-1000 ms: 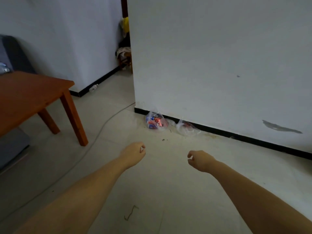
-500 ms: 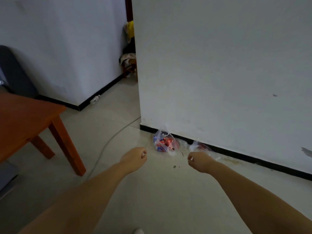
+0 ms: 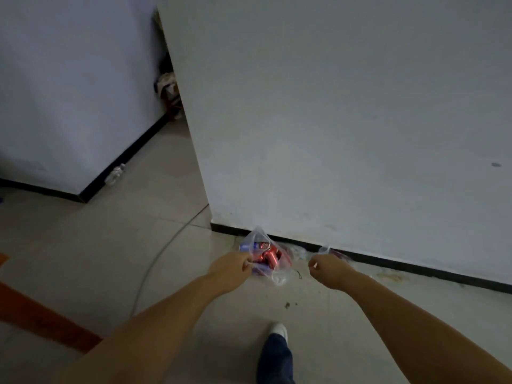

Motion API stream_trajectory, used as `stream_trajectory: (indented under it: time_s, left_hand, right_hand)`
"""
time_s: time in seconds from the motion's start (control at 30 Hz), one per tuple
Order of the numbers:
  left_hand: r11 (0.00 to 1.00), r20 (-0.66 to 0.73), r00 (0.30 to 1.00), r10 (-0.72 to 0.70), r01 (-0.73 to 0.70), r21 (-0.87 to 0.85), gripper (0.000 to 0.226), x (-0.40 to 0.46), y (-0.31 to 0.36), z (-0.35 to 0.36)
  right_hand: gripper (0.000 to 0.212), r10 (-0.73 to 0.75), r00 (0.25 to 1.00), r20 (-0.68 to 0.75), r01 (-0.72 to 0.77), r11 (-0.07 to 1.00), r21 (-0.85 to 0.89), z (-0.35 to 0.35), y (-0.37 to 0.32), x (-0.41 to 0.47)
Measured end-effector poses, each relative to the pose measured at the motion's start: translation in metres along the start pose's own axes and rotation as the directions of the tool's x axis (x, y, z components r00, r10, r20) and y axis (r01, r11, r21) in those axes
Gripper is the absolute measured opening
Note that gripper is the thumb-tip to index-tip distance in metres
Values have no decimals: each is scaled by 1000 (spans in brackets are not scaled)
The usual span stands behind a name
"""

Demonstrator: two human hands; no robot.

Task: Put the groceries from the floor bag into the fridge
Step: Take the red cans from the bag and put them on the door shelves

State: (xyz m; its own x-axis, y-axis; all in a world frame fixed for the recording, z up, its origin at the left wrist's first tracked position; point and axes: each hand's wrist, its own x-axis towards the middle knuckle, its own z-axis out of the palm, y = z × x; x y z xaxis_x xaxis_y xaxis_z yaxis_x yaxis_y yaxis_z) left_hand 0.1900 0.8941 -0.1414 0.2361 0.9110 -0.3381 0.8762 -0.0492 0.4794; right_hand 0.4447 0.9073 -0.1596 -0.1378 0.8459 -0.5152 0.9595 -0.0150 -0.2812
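Furthest to your left, a wooden table edge [image 3: 41, 320] sits well clear of both arms, and a thin cable [image 3: 163, 253] trails across the floor [image 3: 110, 245] toward the wall corner; neither is in your way.

Your left hand [image 3: 231, 268] reaches forward and down with its fingers curled in, right at the near side of the bag [image 3: 263, 256]. It looks to be pinching the thin plastic, but from this angle you cannot tell whether it has a real hold or only touches. The curl makes sense: loose film offers no handle, so you gather a fold.

The bag lies on the floor just ahead of and between your hands, pushed up against the black skirting [image 3: 388, 263] of the wall [image 3: 332, 134], likely where it was dropped. It is clear and crumpled, its top drawn up to a loose peak, and red cans [image 3: 268, 257] with something blue show through it. It should sag under that weight once lifted.

Your right hand [image 3: 328, 270] is closed in a loose fist, seemingly holding nothing. Just past it lies a second, smaller clear bag [image 3: 331, 252] with something reddish inside, mostly hidden by the hand. Below your arms, one shoe [image 3: 278, 329] steps toward the bags.

No fridge is in view, so the carrying has not yet begun.
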Motion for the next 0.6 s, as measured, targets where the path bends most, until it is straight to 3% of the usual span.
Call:
stream_trajectory:
  time_s: [0.3, 0.5, 0.6]
  left_hand:
    - [999, 113, 994, -13, 17, -36, 26, 178, -24, -10]
    - [995, 301, 949, 98, -104, 4, 25, 305, -88, 111]
    - [957, 335, 917, 215, -266, 114, 27, 359, -134, 192]
  right_hand:
    - [32, 27, 990, 136, -40, 995, 92, -28, -7, 171]
    - [29, 76, 992, 104, -101, 960, 263, 67, 17, 301]
    - [30, 106, 988, 112, -132, 957, 258, 146, 44, 363]
